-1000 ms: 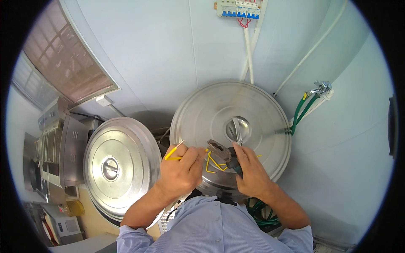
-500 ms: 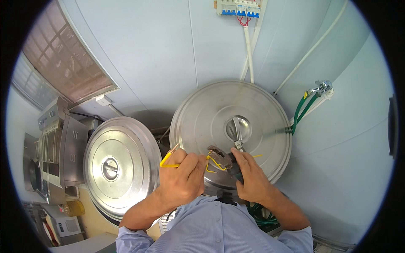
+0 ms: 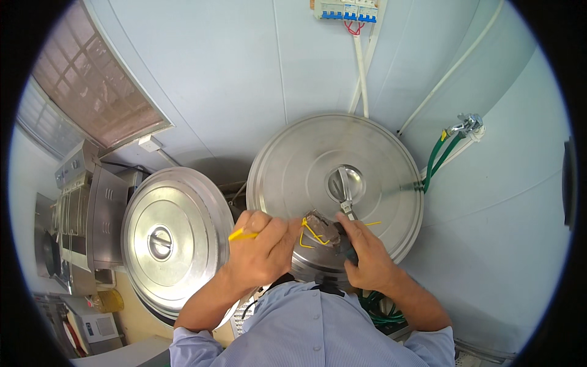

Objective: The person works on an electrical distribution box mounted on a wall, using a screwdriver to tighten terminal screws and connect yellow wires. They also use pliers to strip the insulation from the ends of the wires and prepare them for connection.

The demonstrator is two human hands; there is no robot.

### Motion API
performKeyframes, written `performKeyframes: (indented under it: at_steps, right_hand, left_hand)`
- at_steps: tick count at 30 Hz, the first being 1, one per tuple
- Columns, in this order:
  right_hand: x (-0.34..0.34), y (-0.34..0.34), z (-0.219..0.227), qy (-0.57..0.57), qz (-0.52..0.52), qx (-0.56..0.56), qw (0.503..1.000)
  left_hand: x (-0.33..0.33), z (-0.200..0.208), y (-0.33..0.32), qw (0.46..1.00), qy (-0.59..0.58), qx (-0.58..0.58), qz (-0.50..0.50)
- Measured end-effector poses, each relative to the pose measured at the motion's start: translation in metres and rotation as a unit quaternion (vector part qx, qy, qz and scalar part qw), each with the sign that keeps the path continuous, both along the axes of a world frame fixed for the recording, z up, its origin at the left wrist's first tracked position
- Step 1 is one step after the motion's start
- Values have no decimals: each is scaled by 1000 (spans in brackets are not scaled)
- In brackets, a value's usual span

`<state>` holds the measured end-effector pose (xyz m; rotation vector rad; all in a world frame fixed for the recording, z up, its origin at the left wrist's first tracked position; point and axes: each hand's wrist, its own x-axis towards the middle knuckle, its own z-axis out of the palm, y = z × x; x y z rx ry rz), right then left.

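While pliers (image 3: 328, 229) are gripped by the right hand (image 3: 370, 259), yellow wire (image 3: 239, 234) gripped by the left hand (image 3: 262, 249) is turned, apparently being repositioned.

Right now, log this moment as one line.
left hand: holding yellow wire | right hand: holding pliers | below hands: large round metal lid

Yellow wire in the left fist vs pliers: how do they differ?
Colour: the yellow wire is bright yellow; the pliers have a brown, worn-looking head.
Build: the wire is slender; the pliers' head is far bulkier.
Holder: the wire is in the left hand, the pliers in the right hand.
Shared: both are gripped and partly hidden by the hands.
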<state>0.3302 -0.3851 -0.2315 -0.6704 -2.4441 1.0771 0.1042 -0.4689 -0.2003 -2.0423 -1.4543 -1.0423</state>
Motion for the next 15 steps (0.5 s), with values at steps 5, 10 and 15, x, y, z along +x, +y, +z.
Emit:
performKeyframes:
  at_steps: [5,10,15]
  right_hand:
    - [4,4,-16,66,-40,-368,927]
    - [2,-2,-18,185,77,-666,718]
    - [-8,-10,2,169,185,-761,598]
  left_hand:
    - [-11,-15,7,973,-213,-80,34]
    - [-18,-26,10,711,-664,-203,-110]
    - [-22,-44,15,511,-780,-185,-310]
